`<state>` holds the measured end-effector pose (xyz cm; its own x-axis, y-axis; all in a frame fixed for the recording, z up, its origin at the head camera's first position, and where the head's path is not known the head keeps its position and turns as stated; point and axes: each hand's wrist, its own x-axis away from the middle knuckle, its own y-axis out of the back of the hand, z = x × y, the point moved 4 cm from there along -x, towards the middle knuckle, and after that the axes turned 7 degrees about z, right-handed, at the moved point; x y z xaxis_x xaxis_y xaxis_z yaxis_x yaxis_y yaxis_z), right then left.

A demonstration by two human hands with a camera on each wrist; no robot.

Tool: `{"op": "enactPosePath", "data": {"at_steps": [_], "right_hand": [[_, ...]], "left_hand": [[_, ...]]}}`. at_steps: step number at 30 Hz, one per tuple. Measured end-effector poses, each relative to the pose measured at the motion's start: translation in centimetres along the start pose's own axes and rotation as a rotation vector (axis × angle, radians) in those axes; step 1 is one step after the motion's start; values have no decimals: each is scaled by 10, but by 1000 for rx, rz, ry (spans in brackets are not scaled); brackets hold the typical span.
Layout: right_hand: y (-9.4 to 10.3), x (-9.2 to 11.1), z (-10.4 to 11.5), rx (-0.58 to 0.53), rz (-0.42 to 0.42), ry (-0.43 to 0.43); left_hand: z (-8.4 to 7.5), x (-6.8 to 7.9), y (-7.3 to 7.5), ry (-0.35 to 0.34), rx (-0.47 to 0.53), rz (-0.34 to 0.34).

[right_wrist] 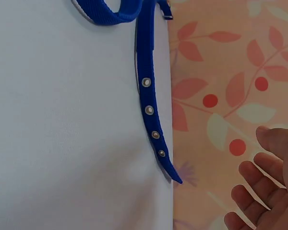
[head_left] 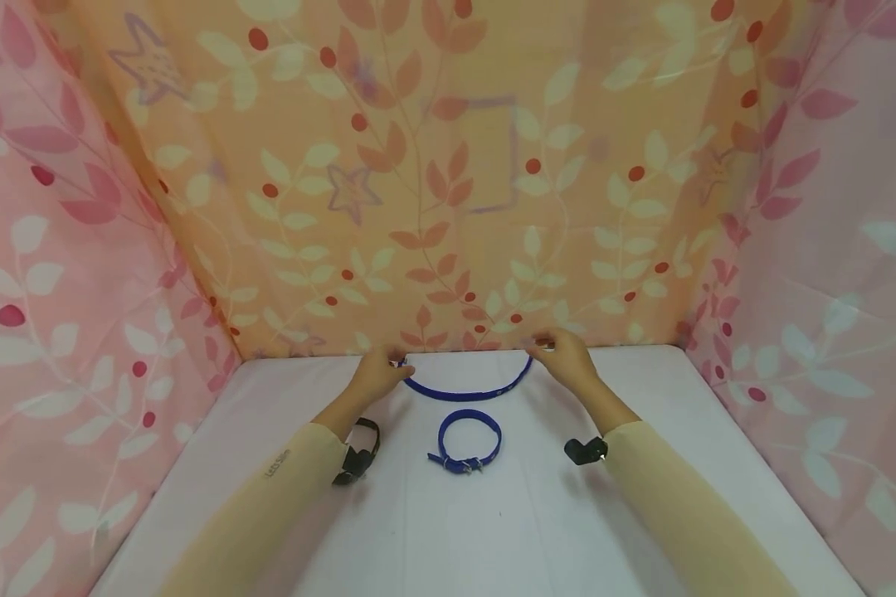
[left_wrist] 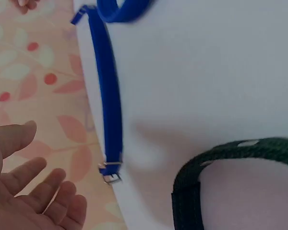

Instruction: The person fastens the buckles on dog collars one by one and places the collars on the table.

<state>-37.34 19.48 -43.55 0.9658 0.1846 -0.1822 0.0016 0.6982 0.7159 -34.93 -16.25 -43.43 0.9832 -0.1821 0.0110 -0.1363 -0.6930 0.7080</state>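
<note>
A blue collar [head_left: 459, 396] lies unfastened in a shallow curve near the table's far edge. In the left wrist view its metal buckle [left_wrist: 110, 177] is at the end nearer my left hand [left_wrist: 33, 201], whose relaxed fingers are apart from it. The other end, a pointed tip with several metal eyelets [right_wrist: 149, 110], lies near my right hand [right_wrist: 269, 196]; those fingers are also loosely spread and hold nothing. From the head view, my left hand [head_left: 377, 375] and right hand [head_left: 567, 361] flank the strap. A second blue collar [head_left: 499, 431], buckled into a ring, lies nearer.
The white table [head_left: 493, 539] ends at a patterned orange curtain [head_left: 433, 249] behind, with pink floral curtains [head_left: 52, 290] at both sides. A dark strap with a black device [head_left: 354, 463] is on the left wrist; another black device [head_left: 586, 451] is at the right wrist.
</note>
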Motion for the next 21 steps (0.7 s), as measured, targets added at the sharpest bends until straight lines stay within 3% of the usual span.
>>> {"op": "enactPosePath", "data": {"at_steps": [6, 10, 21], "right_hand": [[-13, -13, -23, -18, -25, -133], [-22, -18, -35, 0, -46, -217], [-39, -15, -53, 53, -16, -392]], "left_hand": [[21, -21, -11, 160, -65, 46], [32, -29, -12, 270, -57, 29], [57, -58, -26, 334, -34, -17]]}}
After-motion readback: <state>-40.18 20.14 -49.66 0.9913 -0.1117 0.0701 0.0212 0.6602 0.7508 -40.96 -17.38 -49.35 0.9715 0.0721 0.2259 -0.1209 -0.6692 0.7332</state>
